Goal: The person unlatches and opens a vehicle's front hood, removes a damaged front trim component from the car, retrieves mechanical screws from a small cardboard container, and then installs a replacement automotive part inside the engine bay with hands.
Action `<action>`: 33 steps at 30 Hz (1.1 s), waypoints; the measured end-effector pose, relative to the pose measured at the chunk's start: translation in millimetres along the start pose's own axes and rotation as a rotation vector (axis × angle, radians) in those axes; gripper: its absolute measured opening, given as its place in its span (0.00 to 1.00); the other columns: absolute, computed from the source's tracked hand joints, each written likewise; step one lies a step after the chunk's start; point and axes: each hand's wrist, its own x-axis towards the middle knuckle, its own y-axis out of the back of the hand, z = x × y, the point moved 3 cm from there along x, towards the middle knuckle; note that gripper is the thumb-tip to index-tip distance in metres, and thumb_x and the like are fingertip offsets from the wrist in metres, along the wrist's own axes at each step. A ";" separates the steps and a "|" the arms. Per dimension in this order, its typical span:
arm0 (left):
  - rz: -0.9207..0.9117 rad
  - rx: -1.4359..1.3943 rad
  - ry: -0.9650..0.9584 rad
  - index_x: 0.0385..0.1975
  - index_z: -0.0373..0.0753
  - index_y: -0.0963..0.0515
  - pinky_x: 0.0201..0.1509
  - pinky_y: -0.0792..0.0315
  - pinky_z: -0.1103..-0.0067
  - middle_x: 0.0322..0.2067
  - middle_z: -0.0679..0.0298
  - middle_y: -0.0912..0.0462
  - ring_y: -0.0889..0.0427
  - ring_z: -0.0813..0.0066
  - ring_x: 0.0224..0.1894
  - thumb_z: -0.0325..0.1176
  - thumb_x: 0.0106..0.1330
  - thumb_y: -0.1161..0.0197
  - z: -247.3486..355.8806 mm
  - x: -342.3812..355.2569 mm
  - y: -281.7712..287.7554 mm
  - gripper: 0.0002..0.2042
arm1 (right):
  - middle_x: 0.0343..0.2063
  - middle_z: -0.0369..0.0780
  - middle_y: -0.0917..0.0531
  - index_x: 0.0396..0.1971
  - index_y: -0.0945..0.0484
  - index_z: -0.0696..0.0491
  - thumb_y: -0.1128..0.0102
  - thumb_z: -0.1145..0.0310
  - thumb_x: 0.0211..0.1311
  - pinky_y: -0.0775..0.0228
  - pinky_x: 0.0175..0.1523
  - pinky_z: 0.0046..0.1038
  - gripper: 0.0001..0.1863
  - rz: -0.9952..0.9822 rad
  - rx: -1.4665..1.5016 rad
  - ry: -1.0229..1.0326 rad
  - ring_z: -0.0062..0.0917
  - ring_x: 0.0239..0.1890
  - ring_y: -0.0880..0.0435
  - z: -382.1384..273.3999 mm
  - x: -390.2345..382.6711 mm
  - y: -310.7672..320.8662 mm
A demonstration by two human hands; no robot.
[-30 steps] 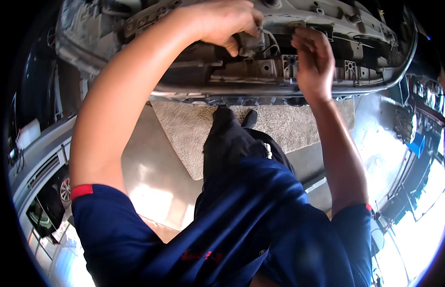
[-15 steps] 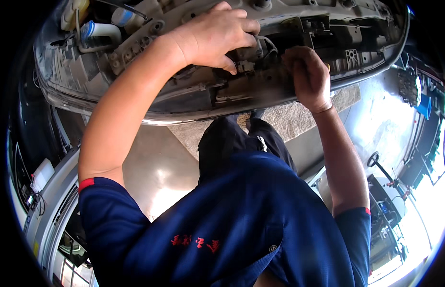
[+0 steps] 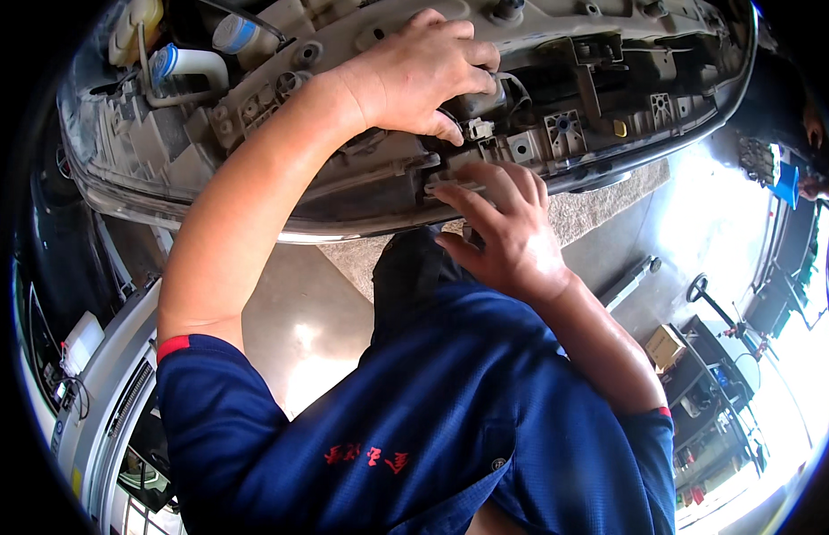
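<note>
The front end of a car lies under both my hands. My left hand (image 3: 414,76) reaches across the grey upper panel (image 3: 544,20), its fingers curled over a grey cylindrical part (image 3: 482,100). Its thumb comes down on the near side of that part, beside a pale connector (image 3: 479,130); the inside of the grasp is hidden. Nearer to me, my right hand (image 3: 514,234) is open over the inner edge of the bumper (image 3: 343,201). The fingers are spread, with the fingertips at a light strip (image 3: 439,187) and the thumb held apart below.
Left of the hands are a blue-capped filler neck (image 3: 187,67) and another blue-topped container (image 3: 234,34). A small yellow piece (image 3: 620,128) sits in the bumper cavity. A mat (image 3: 570,214) lies under the car's edge; a shelf cart with a cardboard box (image 3: 666,346) stands right. Another person's hand (image 3: 814,132) shows far right.
My right hand has moved left and toward me, from a closed shape over the cavity to spread fingers at the bumper edge. My left hand has shifted slightly right, keeping its shape.
</note>
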 end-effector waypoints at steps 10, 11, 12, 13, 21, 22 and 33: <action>0.206 -0.058 -0.006 0.56 0.47 0.18 0.69 0.37 0.64 0.60 0.66 0.23 0.28 0.62 0.61 0.46 0.45 0.17 -8.0 13.0 -18.5 0.34 | 0.58 0.40 0.23 0.57 0.19 0.45 0.20 0.56 0.43 0.37 0.65 0.45 0.36 0.015 -0.034 0.062 0.41 0.63 0.28 24.8 -4.4 -13.3; 0.130 -0.061 0.003 0.56 0.46 0.19 0.69 0.37 0.63 0.61 0.66 0.24 0.28 0.61 0.61 0.46 0.45 0.17 -5.5 11.3 -12.3 0.34 | 0.59 0.40 0.23 0.58 0.20 0.45 0.21 0.58 0.46 0.37 0.67 0.47 0.34 -0.015 0.018 0.052 0.42 0.63 0.28 24.3 -3.3 -8.2; 0.108 -0.028 -0.008 0.55 0.46 0.18 0.68 0.37 0.63 0.61 0.66 0.24 0.28 0.61 0.61 0.46 0.45 0.17 -1.6 7.1 -5.7 0.34 | 0.58 0.40 0.23 0.57 0.21 0.45 0.23 0.61 0.48 0.38 0.69 0.48 0.32 0.011 0.081 0.029 0.40 0.63 0.28 24.3 -6.1 -1.6; 0.084 0.008 -0.022 0.55 0.46 0.18 0.68 0.37 0.63 0.61 0.66 0.25 0.28 0.60 0.61 0.45 0.44 0.17 2.0 4.7 -1.5 0.34 | 0.57 0.39 0.23 0.57 0.21 0.46 0.25 0.63 0.50 0.40 0.71 0.50 0.30 0.042 0.145 0.008 0.39 0.63 0.27 23.8 -9.1 3.3; 0.040 0.021 -0.010 0.59 0.46 0.22 0.66 0.38 0.62 0.60 0.65 0.25 0.28 0.60 0.57 0.44 0.41 0.16 14.3 11.9 9.9 0.39 | 0.56 0.40 0.23 0.56 0.22 0.50 0.30 0.65 0.56 0.46 0.76 0.55 0.26 0.249 -0.122 -0.384 0.38 0.65 0.27 57.2 -64.3 45.3; 0.008 0.042 -0.014 0.63 0.47 0.25 0.67 0.38 0.62 0.61 0.63 0.26 0.27 0.59 0.58 0.43 0.43 0.17 18.5 12.6 11.4 0.41 | 0.56 0.41 0.23 0.55 0.22 0.50 0.30 0.65 0.56 0.46 0.76 0.55 0.25 0.240 -0.118 -0.397 0.38 0.65 0.27 54.1 -63.9 48.7; -0.093 0.153 0.091 0.68 0.48 0.29 0.72 0.43 0.60 0.64 0.57 0.29 0.29 0.58 0.66 0.42 0.49 0.21 44.9 14.2 12.4 0.41 | 0.47 0.48 0.16 0.46 0.19 0.58 0.35 0.69 0.63 0.26 0.61 0.40 0.14 0.165 0.282 -0.845 0.46 0.54 0.18 115.9 -245.3 2.4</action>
